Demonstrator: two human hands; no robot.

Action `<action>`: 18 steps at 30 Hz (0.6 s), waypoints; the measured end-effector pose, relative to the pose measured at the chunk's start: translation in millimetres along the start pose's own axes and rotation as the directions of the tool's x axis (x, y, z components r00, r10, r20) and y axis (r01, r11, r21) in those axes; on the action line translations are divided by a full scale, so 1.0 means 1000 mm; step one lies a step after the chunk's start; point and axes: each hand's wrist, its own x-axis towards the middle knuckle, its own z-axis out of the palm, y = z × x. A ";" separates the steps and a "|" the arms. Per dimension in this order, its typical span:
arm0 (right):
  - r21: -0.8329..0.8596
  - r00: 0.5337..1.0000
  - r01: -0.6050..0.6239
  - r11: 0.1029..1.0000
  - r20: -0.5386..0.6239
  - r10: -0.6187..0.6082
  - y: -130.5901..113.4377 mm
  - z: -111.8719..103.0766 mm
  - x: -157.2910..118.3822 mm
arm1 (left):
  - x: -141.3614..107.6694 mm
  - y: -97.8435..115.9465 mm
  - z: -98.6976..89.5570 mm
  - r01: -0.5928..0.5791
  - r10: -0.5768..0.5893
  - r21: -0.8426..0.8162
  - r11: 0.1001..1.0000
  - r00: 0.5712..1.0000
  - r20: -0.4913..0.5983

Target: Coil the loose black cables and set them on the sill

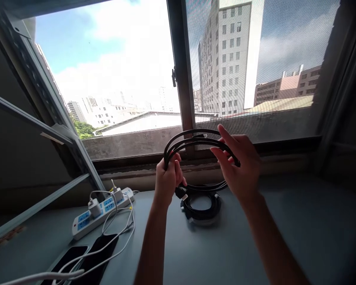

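Both hands are raised above the grey tabletop (299,221) in front of the window (121,71), sharing a loop of black cable (195,139). The left hand (167,180) has its grip pressed together in a fist around the left end of the loop, where the strands bunch. The right hand (240,166) takes the right side of the loop with its grip loosely curled, the strands passing between thumb and fingers, the index finger stretched out along the top. The cable hangs down from the hands to a coiled black cable bundle (201,206) lying on the tabletop just beneath them. To the left, a white power strip (102,211) with blue sockets lies on the tabletop with white chargers plugged in, and white cords (121,231) trail near to two dark phones (86,257) at the near left edge.
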 end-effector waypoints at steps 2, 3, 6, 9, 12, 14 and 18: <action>0.009 1.000 0.017 1.000 -0.021 -0.017 0.002 0.001 0.001 | -0.001 0.001 -0.001 0.019 -0.019 0.000 1.000 0.999 0.033; 0.026 0.999 0.019 0.999 -0.034 -0.018 0.003 0.001 0.001 | -0.001 0.001 -0.001 0.025 -0.025 -0.001 1.000 0.998 0.049; 0.102 0.998 -0.016 0.995 -0.064 0.023 0.003 0.003 0.001 | -0.001 0.001 0.000 0.037 -0.037 -0.004 0.999 0.997 0.064; 0.154 0.991 -0.088 0.984 -0.084 0.102 0.001 0.004 0.002 | -0.002 0.000 0.003 0.027 -0.027 0.020 0.999 1.000 0.012; 0.178 0.981 -0.160 0.971 -0.078 0.176 0.001 0.004 0.002 | -0.002 0.000 0.005 0.038 -0.038 0.052 0.998 0.999 -0.005; 0.194 0.978 -0.184 0.964 -0.065 0.199 0.003 0.005 0.002 | -0.003 0.001 0.005 0.061 -0.063 0.076 0.995 0.998 0.020; 0.226 0.975 -0.201 0.953 -0.042 0.216 0.008 0.006 0.002 | -0.005 0.003 0.004 0.095 -0.101 0.088 0.992 0.993 0.064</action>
